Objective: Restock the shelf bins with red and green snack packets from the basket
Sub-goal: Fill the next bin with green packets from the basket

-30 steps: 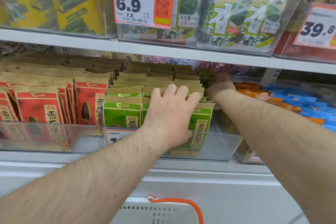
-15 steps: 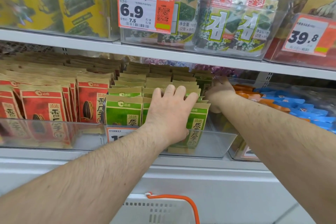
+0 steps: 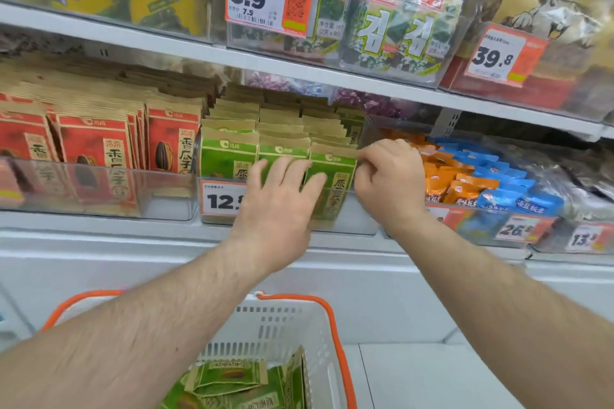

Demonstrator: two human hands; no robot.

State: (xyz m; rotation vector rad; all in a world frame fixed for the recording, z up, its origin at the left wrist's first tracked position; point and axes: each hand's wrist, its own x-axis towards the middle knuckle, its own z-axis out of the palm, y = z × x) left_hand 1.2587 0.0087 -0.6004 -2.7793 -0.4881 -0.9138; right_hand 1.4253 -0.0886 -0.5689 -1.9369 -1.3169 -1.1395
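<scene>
Red packets [image 3: 96, 149]: upright in the left bin, untouched.
Green packets [image 3: 229, 156]: front row now stands level in the middle bin [image 3: 362, 219]; this batch looks seated.
Left hand [image 3: 282, 196]: has eased back from deep among the packs, fingers spread flat on the front faces.
Right hand [image 3: 387, 176]: has drawn forward from the bin's back, pinching the rightmost pack's edge.
Basket [image 3: 335, 335]: below, more green packets (so restocking isn't finished).

Both bare forearms reached forward and up. Left hand [image 3: 279, 199] was back-up with fingers straight and slightly spread, palm facing forward. Right hand [image 3: 388, 179] sat just beside it, fingers curled under, knuckles toward camera.
</scene>
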